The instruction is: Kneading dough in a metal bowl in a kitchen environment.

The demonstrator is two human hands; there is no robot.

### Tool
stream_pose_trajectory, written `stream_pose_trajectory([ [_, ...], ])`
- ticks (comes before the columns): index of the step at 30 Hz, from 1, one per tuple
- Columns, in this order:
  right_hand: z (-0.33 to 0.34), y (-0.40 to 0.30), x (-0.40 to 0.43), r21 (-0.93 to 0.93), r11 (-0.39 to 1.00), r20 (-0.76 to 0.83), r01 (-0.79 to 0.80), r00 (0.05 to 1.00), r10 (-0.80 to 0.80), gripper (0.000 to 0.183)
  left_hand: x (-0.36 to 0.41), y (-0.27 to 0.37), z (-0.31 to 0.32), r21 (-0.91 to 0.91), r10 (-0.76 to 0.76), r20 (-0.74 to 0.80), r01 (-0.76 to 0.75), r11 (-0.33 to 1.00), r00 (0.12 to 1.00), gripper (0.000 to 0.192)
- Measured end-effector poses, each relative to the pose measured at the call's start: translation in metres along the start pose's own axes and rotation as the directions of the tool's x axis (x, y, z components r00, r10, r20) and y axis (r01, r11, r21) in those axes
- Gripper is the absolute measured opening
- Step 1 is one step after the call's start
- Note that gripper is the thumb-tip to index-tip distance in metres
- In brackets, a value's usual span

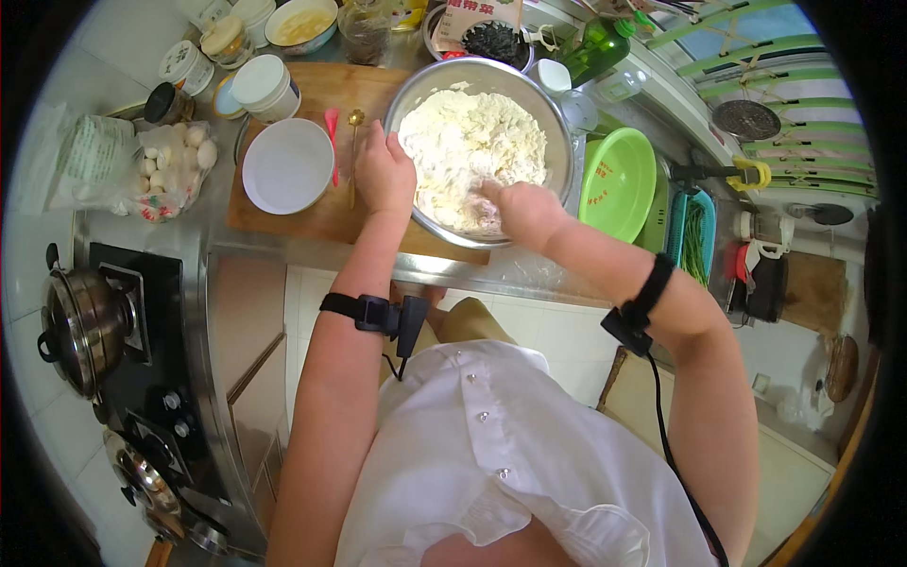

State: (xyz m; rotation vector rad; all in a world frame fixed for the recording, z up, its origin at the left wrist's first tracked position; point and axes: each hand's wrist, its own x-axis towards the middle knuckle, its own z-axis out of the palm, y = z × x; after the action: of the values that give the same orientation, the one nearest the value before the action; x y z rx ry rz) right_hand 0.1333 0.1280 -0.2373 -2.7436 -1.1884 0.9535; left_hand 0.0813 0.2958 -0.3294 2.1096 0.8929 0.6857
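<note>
A large stainless steel mixing bowl (567,152) holds pale, shaggy flour dough (489,127). My left hand (385,170) grips the bowl at its left rim, thumb along the edge. Inside the bowl, near its front, my right hand (528,212) is curled over the dough. Motion blurs its fingertips, so whether they pinch dough or something thin cannot be made out. Under the bowl lies a wooden cutting board (305,227). A white bowl (288,166), a pink utensil (332,142) and a slim gold spoon (355,135) rest on the board, left of my left hand.
Right of the mixing bowl stands a green plastic basin (623,184), then a blue basket (694,234) of green stalks. White tubs (268,88) and a bowl of yellowish liquid (301,28) line the back left. Bagged eggs (177,159) and a stove (159,312) with pots are at left.
</note>
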Motion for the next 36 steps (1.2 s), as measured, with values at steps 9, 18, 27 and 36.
stream_pose_trajectory([
  [9, -0.027, 0.052, 0.065, -0.129, 0.957, -0.157, -0.259, 0.959, 0.238, 0.027, -0.003, 0.004, 0.000, 0.033, 0.046, -0.005, -0.046, 0.998, 0.999, 0.032],
  [18, 0.008, -0.029, 0.002, 0.164, 0.986, -0.030, 0.026, 0.999, -0.021, 0.040, 0.000, 0.005, -0.002, 0.098, -0.033, 0.034, 0.030, 0.995, 0.999, 0.032],
  [27, -0.007, 0.037, 0.020, -0.202, 0.977, -0.022, -0.074, 0.997, 0.071, 0.032, 0.000, 0.003, -0.001, 0.050, 0.010, 0.026, -0.011, 0.999, 1.000, 0.032],
  [36, -0.040, 0.045, 0.062, -0.374, 0.909, -0.185, -0.180, 0.976, 0.118, 0.020, -0.002, 0.003, 0.003, 0.030, 0.041, -0.029, -0.040, 0.999, 0.999, 0.032],
])
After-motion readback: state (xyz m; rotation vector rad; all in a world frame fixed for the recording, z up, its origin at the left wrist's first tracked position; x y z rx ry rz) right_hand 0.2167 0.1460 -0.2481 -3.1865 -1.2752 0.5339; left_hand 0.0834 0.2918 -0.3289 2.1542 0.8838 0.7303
